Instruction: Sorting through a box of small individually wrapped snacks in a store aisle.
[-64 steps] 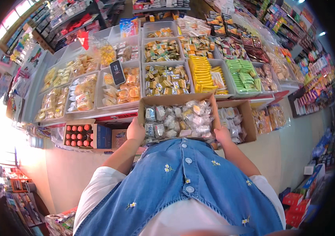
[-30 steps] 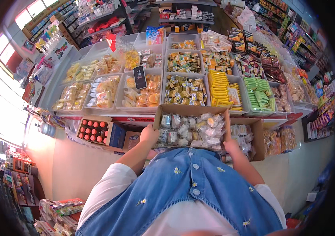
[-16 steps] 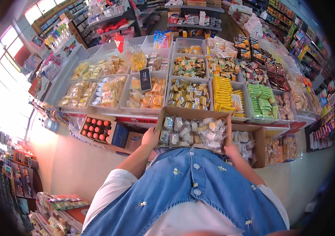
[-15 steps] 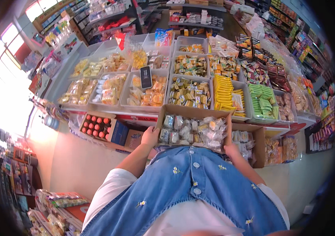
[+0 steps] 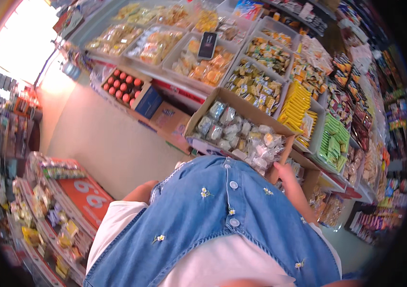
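Note:
An open cardboard box (image 5: 242,110) full of small clear-wrapped snack packs (image 5: 232,129) rests in front of my waist, tilted in view against the display counter. My right hand (image 5: 284,173) grips its right end with the fingers closed over the cardboard. My left forearm (image 5: 142,191) runs down beside my denim apron, and the left hand is mostly hidden behind the apron, so its fingers do not show. Beneath the right end of the box, part of another cardboard box (image 5: 311,177) with wrapped packs is visible.
The counter carries plastic bins of wrapped snacks, including yellow packs (image 5: 299,107) and green packs (image 5: 332,138). A black phone (image 5: 207,45) stands among the bins. Left of the box are a carton of red-capped bottles (image 5: 123,87) and a brown carton (image 5: 172,122). Shelves (image 5: 60,215) stand at lower left.
The view has swung, so the counter appears slanted. My left hand has come off the left end of the box and moved down beside my body. My right hand stays on the right end.

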Demonstrator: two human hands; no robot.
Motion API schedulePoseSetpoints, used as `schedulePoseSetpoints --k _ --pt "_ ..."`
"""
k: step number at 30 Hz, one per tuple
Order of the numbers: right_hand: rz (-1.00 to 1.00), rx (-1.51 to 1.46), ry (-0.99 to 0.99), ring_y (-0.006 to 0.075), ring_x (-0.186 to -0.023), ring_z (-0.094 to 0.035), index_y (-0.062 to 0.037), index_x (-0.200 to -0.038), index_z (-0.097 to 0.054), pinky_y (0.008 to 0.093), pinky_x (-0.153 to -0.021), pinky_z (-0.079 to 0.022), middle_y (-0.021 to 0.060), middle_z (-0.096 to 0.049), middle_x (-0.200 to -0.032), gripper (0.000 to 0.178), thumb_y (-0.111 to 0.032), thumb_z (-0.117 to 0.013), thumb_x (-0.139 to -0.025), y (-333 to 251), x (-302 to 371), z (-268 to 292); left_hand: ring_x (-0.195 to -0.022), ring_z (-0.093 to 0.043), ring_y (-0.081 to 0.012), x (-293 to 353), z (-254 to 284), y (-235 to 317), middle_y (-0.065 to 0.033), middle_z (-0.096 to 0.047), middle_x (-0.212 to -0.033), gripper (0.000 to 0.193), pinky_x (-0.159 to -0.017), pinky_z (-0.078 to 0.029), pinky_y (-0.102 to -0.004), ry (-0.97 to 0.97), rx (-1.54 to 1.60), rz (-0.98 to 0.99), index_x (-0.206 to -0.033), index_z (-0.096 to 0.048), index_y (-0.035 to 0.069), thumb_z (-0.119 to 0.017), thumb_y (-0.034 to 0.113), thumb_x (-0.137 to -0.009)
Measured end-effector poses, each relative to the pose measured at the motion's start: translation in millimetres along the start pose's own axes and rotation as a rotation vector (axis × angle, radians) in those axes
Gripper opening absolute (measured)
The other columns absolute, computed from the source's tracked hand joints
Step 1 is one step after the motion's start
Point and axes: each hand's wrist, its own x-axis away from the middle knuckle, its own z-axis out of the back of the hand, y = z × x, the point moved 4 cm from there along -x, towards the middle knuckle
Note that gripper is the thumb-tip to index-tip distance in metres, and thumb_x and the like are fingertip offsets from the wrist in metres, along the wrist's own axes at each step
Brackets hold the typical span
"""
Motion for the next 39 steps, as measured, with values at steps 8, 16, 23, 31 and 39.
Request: schedulePoseSetpoints --k 8,16,23,31,39 --pt "0.084 -0.051 -0.007 0.0246 -0.078 -0.064 0.0100 -0.097 -0.065 0.0393 -0.069 -0.049 0.0143 -0.068 -0.088 0.028 -0.013 -0.066 -0.082 -21 6 -5 -0.119 -0.058 -0.0347 -1 -124 -80 -0.0210 -0.062 -0.125 0.046 -0.098 -0.046 -0.0417 0.088 0.458 0.081 -0.120 -0.065 0.008 -0.057 0.041 -0.088" --pt "0.040 -0.131 0.119 0.0273 -0.078 -0.065 0.0108 -0.097 -0.064 0.0401 -0.070 -0.051 0.0151 -0.067 -0.089 0.027 -0.010 -0.066 -0.081 -6 -6 -3 -0.121 -0.056 -0.0364 29 -63 -84 -0.0215 -0.061 -0.126 0.046 -0.099 -0.044 -0.0418 -0.016 0.248 -0.033 -0.122 -0.062 0.007 -0.052 0.041 -0.092" --pt "-0.096 -0.174 0.133 0.0303 -0.079 -0.067 0.0077 -0.107 -0.064 0.0417 -0.074 -0.053 0.0164 -0.068 -0.094 0.037 -0.016 -0.070 -0.079 28 -33 18 -0.117 -0.059 -0.0326 10 -31 -175 -0.0193 -0.063 -0.124 0.046 -0.097 -0.046 -0.0396 0.243 0.743 -0.043 -0.121 -0.063 0.006 -0.062 0.037 -0.088" --pt "-0.064 0.356 0.684 0.0382 -0.095 -0.065 0.0063 -0.116 -0.060 0.0472 -0.085 -0.051 0.0212 -0.067 -0.104 0.049 -0.021 -0.070 -0.077 -97 -4 -22 -0.112 -0.062 -0.0285 49 21 -261 -0.0175 -0.066 -0.120 0.052 -0.094 -0.049 -0.0368 0.272 0.666 0.242 -0.122 -0.064 0.006 -0.067 0.041 -0.085" --pt "0.410 0.523 0.891 0.0416 -0.114 -0.056 -0.0009 -0.120 -0.057 0.0469 -0.100 -0.043 0.0217 -0.061 -0.121 0.051 -0.019 -0.069 -0.074 -196 51 -88 -0.111 -0.064 -0.0292 11 31 -337 -0.0179 -0.068 -0.116 0.047 -0.093 -0.050 -0.0364 0.235 0.648 0.352 -0.118 -0.066 0.002 -0.061 0.036 -0.087"
